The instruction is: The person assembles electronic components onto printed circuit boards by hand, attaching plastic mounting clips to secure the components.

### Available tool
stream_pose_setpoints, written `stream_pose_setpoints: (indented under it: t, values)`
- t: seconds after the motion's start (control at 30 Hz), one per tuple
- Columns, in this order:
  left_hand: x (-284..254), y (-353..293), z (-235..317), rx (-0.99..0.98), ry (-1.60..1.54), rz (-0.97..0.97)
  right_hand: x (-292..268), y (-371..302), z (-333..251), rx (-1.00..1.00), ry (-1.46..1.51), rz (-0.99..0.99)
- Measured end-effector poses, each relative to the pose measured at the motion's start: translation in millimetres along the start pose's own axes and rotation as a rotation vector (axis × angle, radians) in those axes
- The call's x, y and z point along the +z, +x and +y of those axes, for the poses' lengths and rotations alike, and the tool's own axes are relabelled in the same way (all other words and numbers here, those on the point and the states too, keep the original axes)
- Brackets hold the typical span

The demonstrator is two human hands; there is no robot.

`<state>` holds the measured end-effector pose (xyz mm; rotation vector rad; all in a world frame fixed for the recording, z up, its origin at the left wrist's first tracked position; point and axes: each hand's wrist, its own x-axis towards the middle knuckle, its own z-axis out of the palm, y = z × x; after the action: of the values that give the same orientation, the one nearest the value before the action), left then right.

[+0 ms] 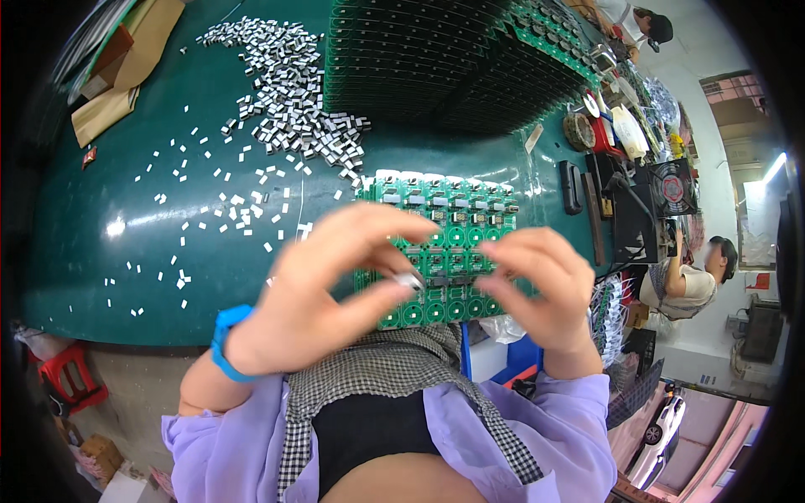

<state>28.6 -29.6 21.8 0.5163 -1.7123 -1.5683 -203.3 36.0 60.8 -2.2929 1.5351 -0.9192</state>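
Note:
In front of me lies a green circuit board panel (436,317), its rows of round outlines fitted with small parts. Over its left side is my left hand (323,281), a blue band on the wrist. Its thumb and a curled finger hold a small white-and-dark block-shaped component (409,281), while the index finger stretches above. My right hand (541,281) hovers at the panel's right side, thumb and index finger apart, with nothing visible between them. Both hands cover parts of the panel. Beyond it spreads a pile of similar white-and-dark components (289,92).
Tall rows of green circuit boards (402,59) stand behind the panel. Small white pieces (239,210) lie scattered on the green table (92,268). At right are a black fan (672,186) and a black case (570,187). Two people (692,281) sit farther right.

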Motion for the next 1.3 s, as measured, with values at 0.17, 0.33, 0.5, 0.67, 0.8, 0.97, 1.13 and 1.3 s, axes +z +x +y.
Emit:
stream_pose_setpoints:
  t: [0.17,0.33,0.5,0.67,0.8,0.97,1.13,1.3]
  values:
    - [25,-3,-14,0.060,-0.033,-0.050,22,1,-6,-0.229,0.119,-0.055]
    - [38,-8,-17,0.210,0.031,0.146,26,-5,-3,-0.230,0.117,0.067]
    - [36,-5,-25,0.308,0.108,0.130,23,-12,1,-0.043,0.424,0.020]
    - [40,-4,-27,0.321,0.153,0.158,36,-23,2,0.247,0.874,-0.004]
    - [39,-4,-28,0.366,0.205,0.182,28,-18,1,0.149,0.672,-0.016]
    - [39,-6,-34,0.451,0.338,0.170,26,-23,-1,0.337,0.834,0.003]
    - [44,-5,-35,0.564,0.448,0.182,27,-19,-9,0.456,0.939,0.081]
    - [50,-7,-35,0.358,0.200,0.239,25,-18,-5,0.030,0.373,0.074]
